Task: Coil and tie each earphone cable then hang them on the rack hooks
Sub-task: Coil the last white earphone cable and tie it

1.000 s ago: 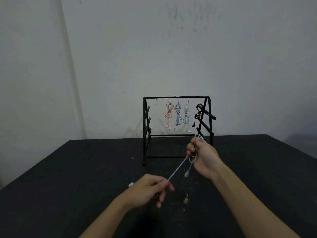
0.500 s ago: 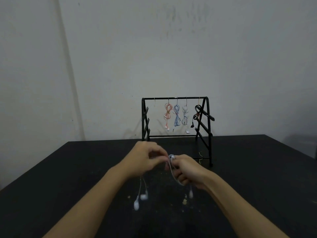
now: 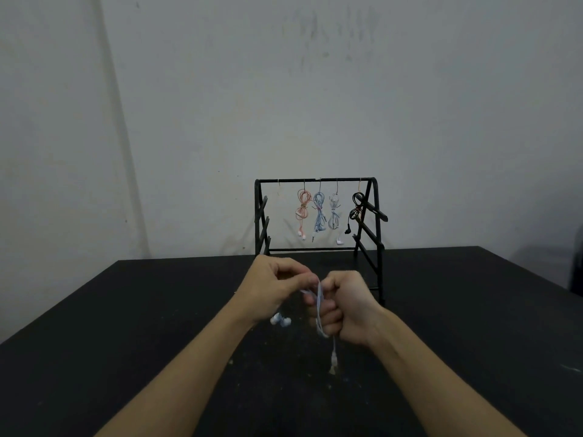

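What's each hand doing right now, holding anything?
Left hand: fingers pinch the white earphone cable near its top.
Right hand: fist curled round the same cable's coil, plug end dangling below.

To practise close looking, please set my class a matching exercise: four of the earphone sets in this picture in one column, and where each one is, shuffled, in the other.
Column 1
1. Pink earphones
2. Black earphones
3. Blue earphones
4. White earphones

Column 2
A. Held in both hands above the table
B. Leftmost set hanging on the rack
C. Rightmost set hanging on the rack
D. Second hanging set from the left

Pairs: 1-B, 2-C, 3-D, 4-A

The left hand pinches the white cable; the right hand grips its coil.
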Demonstrator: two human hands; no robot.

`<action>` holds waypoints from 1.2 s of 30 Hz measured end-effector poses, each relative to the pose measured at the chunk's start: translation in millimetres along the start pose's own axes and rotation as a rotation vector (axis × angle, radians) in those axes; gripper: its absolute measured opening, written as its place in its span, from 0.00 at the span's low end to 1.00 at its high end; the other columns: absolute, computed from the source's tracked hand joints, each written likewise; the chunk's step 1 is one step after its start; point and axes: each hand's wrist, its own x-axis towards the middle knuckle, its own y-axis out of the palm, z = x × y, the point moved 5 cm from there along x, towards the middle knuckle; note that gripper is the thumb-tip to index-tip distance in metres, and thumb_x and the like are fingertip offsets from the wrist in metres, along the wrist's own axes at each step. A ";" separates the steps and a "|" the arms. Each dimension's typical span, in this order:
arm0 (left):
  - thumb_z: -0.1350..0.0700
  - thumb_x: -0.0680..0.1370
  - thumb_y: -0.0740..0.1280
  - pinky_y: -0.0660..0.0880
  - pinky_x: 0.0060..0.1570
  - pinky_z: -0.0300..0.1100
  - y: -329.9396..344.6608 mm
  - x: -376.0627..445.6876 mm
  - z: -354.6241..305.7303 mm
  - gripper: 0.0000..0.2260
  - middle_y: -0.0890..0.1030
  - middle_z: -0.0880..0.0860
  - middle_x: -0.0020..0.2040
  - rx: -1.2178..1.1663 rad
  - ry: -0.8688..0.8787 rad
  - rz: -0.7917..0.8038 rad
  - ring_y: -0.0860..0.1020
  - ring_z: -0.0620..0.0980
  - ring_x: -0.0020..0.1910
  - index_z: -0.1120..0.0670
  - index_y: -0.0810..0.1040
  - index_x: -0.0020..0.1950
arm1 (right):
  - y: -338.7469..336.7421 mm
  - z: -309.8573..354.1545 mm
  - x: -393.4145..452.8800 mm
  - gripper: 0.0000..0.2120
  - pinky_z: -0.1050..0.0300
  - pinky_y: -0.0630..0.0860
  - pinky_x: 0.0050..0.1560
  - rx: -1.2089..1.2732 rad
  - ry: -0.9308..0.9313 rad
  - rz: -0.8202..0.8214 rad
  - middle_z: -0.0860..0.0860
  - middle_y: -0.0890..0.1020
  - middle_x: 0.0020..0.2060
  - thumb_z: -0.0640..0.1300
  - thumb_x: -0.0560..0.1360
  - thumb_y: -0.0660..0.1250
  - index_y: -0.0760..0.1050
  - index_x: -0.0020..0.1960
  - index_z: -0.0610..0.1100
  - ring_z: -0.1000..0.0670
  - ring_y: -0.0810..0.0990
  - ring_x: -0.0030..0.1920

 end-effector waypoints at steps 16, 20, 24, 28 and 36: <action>0.64 0.73 0.69 0.74 0.32 0.32 -1.4 2.2 8.7 0.04 0.79 0.50 0.42 -0.385 -0.105 -0.371 0.77 0.42 0.36 0.61 0.82 0.45 | 19.6 18.0 2.9 0.13 0.63 0.63 0.28 -0.565 -0.554 -0.246 0.56 0.71 0.22 0.41 0.79 0.61 0.79 0.39 0.43 0.58 0.65 0.25; 0.62 0.71 0.71 0.73 0.43 0.33 1.2 5.6 9.9 0.04 0.73 0.48 0.56 -0.275 -0.112 -0.384 0.75 0.45 0.54 0.57 0.83 0.44 | 19.3 16.4 10.0 0.12 0.68 0.66 0.27 -0.579 -0.565 -0.346 0.55 0.75 0.22 0.38 0.79 0.60 0.80 0.42 0.36 0.61 0.70 0.24; 0.61 0.72 0.70 0.75 0.39 0.29 5.1 5.5 5.3 0.02 0.71 0.49 0.60 -0.303 -0.128 -0.389 0.75 0.40 0.52 0.56 0.83 0.42 | 18.5 17.2 12.5 0.10 0.57 0.80 0.43 -0.478 -0.623 -0.401 0.45 0.85 0.40 0.36 0.78 0.61 0.81 0.47 0.41 0.49 0.84 0.43; 0.60 0.71 0.71 0.75 0.44 0.34 10.3 5.8 7.2 0.02 0.72 0.50 0.61 -0.364 -0.156 -0.397 0.76 0.46 0.55 0.55 0.83 0.40 | 17.2 15.3 12.0 0.11 0.48 0.80 0.52 -0.424 -0.615 -0.414 0.42 0.84 0.43 0.36 0.78 0.61 0.81 0.46 0.44 0.44 0.83 0.48; 0.53 0.80 0.58 0.70 0.56 0.41 16.7 -3.8 11.3 0.14 0.79 0.48 0.56 -0.532 -0.144 -0.278 0.76 0.45 0.57 0.48 0.72 0.64 | 10.8 17.2 8.5 0.10 0.59 0.76 0.42 0.137 -0.428 -0.129 0.47 0.83 0.35 0.37 0.78 0.60 0.79 0.51 0.36 0.52 0.80 0.38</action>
